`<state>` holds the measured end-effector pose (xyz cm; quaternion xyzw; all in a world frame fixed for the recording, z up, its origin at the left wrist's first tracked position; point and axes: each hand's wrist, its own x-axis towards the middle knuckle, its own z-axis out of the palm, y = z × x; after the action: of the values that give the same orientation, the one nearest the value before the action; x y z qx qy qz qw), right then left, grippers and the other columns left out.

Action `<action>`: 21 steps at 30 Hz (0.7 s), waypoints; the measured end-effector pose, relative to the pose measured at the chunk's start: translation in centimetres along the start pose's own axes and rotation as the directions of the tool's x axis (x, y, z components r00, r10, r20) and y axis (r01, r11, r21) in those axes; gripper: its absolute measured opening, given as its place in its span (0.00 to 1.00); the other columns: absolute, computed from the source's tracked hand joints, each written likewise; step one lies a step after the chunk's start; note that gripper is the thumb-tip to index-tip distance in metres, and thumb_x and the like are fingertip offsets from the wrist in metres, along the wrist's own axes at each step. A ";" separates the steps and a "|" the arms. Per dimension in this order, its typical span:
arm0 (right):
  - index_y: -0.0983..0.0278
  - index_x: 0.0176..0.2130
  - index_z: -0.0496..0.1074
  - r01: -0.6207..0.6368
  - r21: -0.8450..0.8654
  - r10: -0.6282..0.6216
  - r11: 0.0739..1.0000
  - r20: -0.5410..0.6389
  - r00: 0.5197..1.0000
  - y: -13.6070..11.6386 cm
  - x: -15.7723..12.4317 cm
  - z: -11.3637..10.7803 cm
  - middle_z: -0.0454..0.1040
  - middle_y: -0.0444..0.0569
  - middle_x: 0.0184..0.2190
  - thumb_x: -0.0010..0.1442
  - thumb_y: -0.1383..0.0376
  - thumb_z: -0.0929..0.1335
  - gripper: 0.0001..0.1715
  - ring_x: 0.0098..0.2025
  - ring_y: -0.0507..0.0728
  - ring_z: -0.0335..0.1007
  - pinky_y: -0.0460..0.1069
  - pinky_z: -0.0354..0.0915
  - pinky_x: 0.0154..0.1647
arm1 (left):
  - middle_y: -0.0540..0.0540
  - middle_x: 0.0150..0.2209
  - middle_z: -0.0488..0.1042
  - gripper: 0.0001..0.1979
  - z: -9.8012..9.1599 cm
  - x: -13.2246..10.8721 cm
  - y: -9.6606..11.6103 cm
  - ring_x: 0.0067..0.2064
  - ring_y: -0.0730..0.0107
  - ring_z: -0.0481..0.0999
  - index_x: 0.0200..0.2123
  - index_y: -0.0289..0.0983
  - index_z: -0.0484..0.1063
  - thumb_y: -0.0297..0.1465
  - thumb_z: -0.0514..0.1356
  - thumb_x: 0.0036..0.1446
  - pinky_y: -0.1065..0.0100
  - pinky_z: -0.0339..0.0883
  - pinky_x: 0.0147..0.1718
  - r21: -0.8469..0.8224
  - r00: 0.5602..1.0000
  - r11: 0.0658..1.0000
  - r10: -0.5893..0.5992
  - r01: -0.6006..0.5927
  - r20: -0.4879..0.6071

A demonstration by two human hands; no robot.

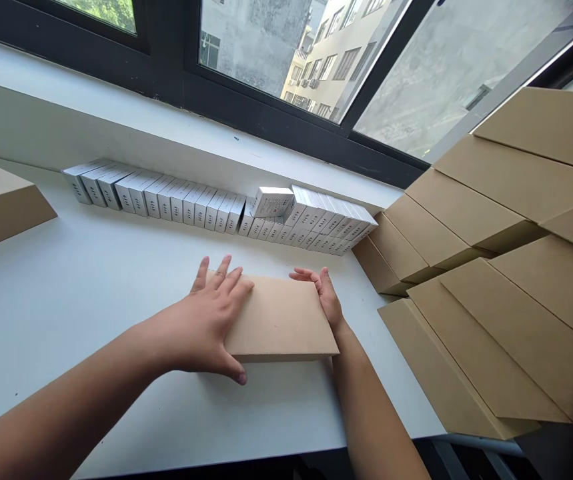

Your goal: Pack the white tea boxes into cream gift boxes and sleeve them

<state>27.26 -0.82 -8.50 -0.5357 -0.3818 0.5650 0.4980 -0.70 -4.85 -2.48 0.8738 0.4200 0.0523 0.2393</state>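
Steadying a cardboard box [283, 317] now, both hands on it! The left hand [212, 317] is spread wide over the left end, thumb at the near edge; the right hand [329, 300] cups the right side, half open, apparently gripping nothing tightly. Light, even pressure from both sides should keep it square without denting. And the box: plain tan, flat-topped, crisp-edged, lying on the white table [276, 407] before the row of small boxes [206, 203].

Plain brown cardboard box [281, 317], rectangular, with its top closed; it lay flat on the white table [191, 427], broad face upward.
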 end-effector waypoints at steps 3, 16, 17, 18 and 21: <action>0.58 0.45 0.78 -0.005 0.053 0.006 0.999 -0.006 1.000 0.1 -0.1 0.9 0.73 0.51 0.54 0.57 0.31 0.63 0.39 0.46 0.61 0.74 0.54 0.72 0.42 | 0.28 0.74 0.40 0.59 -0.6 0.7 1.4 0.75 0.38 0.32 0.71 0.32 0.47 0.54 0.66 0.42 0.37 0.22 0.68 0.100 0.996 0.995 -0.029 0.020 0.084; 0.56 0.50 0.77 0.093 -0.111 -0.081 0.989 0.103 0.991 2.2 0.9 0.3 0.76 0.51 0.55 0.57 0.27 0.54 0.49 0.61 0.68 0.67 0.60 0.65 0.59 | 0.38 0.62 0.63 0.53 -4.3 -1.1 -3.1 0.64 0.45 0.60 0.69 0.41 0.51 0.42 0.67 0.39 0.46 0.45 0.66 0.130 0.986 0.986 -0.090 0.108 -0.139; 0.56 0.50 0.77 0.109 -0.159 -0.095 0.981 0.095 0.991 2.2 1.0 0.2 0.75 0.51 0.55 0.58 0.27 0.53 0.49 0.63 0.67 0.64 0.60 0.63 0.61 | 0.39 0.62 0.63 0.53 -5.2 -1.9 -4.0 0.64 0.44 0.59 0.69 0.42 0.51 0.43 0.67 0.39 0.46 0.45 0.65 0.129 0.972 0.976 -0.148 0.173 -0.183; 0.55 0.51 0.76 0.118 -0.203 -0.101 0.972 0.093 0.991 2.2 1.0 0.1 0.75 0.51 0.56 0.58 0.27 0.52 0.49 0.64 0.68 0.62 0.61 0.62 0.62 | 0.39 0.63 0.63 0.53 -6.2 -2.7 -4.8 0.64 0.43 0.59 0.69 0.43 0.51 0.43 0.67 0.39 0.46 0.48 0.65 0.119 0.948 0.961 -0.216 0.248 -0.234; 0.55 0.53 0.76 0.144 -0.299 -0.115 0.943 0.113 0.987 1.9 0.7 0.0 0.75 0.51 0.57 0.59 0.28 0.51 0.49 0.65 0.68 0.62 0.63 0.59 0.64 | 0.44 0.63 0.63 0.52 -9.3 -5.7 -7.1 0.62 0.42 0.62 0.69 0.47 0.50 0.46 0.66 0.41 0.46 0.59 0.60 0.067 0.829 0.883 -0.407 0.464 -0.384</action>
<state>27.05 -0.55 -10.49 -0.5530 -0.5221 0.4894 0.4268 -12.07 -1.90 3.07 0.7461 0.6478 0.1214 0.0945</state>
